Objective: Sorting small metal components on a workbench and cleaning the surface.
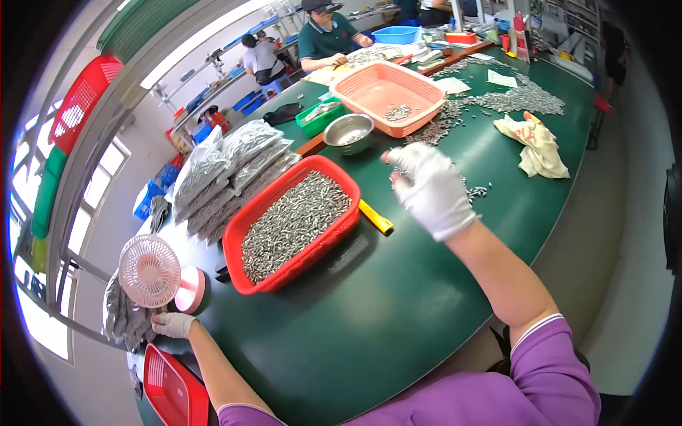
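Observation:
My right hand [435,192], in a white glove with bare fingertips, is raised over the green table, thumb and forefinger apart and nothing visible between them. Beneath and beside it lie small silvery metal pieces [477,190]. At the far left, my left hand [173,324], also gloved, has its fingers closed at the edge of a grey plastic bag [131,316], below a pink fan [150,271]. Between my hands stands a red basket [266,285] filled with small metal pieces [298,220]. A yellow-handled tool [376,218] lies against its right side.
Filled plastic bags [238,160] are stacked behind the red basket. Beyond are a steel bowl [348,133], a green bin [320,117] and a pink basket [387,85]. A cream cloth [536,145] lies right; an empty red basket [174,390] is lower left. A person [327,39] works across the table.

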`<control>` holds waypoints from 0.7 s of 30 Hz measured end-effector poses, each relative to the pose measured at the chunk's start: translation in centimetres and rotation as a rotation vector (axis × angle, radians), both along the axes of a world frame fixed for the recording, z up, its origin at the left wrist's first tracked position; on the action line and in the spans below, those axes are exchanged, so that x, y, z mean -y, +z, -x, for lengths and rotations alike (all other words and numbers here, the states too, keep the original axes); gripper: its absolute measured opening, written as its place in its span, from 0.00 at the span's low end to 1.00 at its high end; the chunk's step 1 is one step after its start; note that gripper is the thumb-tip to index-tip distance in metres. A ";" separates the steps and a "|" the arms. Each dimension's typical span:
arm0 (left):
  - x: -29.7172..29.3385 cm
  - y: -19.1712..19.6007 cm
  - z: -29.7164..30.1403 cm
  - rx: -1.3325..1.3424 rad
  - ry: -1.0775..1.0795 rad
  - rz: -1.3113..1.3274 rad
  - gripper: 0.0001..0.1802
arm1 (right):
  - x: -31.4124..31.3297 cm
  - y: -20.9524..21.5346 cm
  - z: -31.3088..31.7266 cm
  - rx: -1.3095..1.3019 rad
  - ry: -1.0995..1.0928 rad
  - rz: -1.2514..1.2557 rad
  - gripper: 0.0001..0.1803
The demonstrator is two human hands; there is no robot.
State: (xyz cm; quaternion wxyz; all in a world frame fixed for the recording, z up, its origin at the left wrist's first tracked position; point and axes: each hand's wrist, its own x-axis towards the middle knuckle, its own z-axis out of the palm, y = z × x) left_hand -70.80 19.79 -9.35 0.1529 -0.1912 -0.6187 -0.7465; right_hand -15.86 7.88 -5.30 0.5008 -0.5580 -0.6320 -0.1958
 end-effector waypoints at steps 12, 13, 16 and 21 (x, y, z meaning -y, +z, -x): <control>14.4 6.2 -29.5 -0.982 -1.943 0.307 0.08 | -1.5 -4.1 -4.4 0.143 -0.371 0.611 0.11; 15.0 4.9 -30.6 -1.044 -2.070 0.372 0.08 | -1.9 -3.9 -3.9 0.156 -0.363 0.662 0.11; 15.2 0.9 -31.8 -0.622 -2.282 0.781 0.08 | -3.1 -5.1 -3.7 0.147 -0.329 0.629 0.07; 13.8 0.1 -32.5 0.038 -2.327 0.753 0.10 | -3.0 -5.4 -4.0 0.083 -0.321 0.639 0.06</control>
